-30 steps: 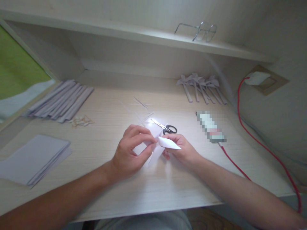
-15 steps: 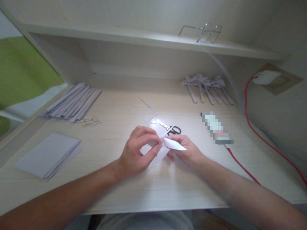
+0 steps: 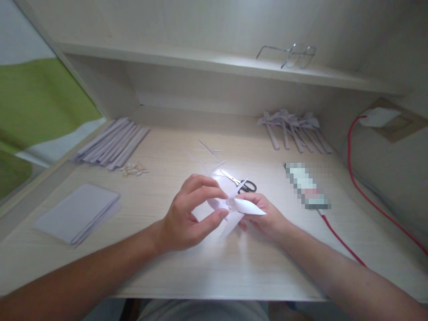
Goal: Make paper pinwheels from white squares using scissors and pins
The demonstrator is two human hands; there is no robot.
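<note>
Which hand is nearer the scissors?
Right. The right hand sits just in front of the scissors; the left hand is farther, to their left.

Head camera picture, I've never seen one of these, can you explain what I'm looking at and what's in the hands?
The view comes from a camera worn on a person's head, looking down at their own bare arms over a pale wooden desk. The left hand and right hand together hold a folded white paper piece, pinched at its middle where the pointed flaps meet. Just behind it lie small scissors. Left are a stack of paper sheets and a row of rolled paper sticks. At the back right lie finished paper pinwheels. A red cable runs along the right, and eyeglasses sit on the shelf above.
</note>
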